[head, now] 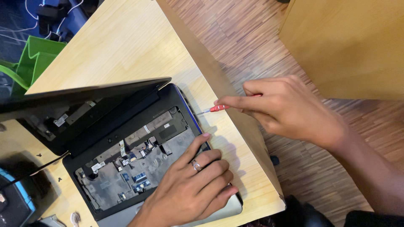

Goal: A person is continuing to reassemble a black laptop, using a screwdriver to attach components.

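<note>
Pale wood tabletop (126,38) carrying a partly dismantled laptop (139,159) at its near right corner. Nearest the viewer, the left hand (189,189), with a ring on one finger, lies flat on the laptop's front right corner, fingers spread and relaxed, gripping nothing, the forefinger reaching onto the bared interior. The keyboard is already off: dark metal shielding, ribbon connectors and small blue sockets lie exposed in the base. The lid (80,105) remains attached and stands half raised toward the left edge, and the outer frame of the base is still in place, so by judgement the strip-down is about midway. Beyond, the right hand (286,107) is closed around a small red-handled screwdriver (212,109), whose tip meets the laptop's right side near the hinge. Farther off, a green bag (33,59) sits past the table's far left edge; wooden flooring (252,38) lies to the right.
</note>
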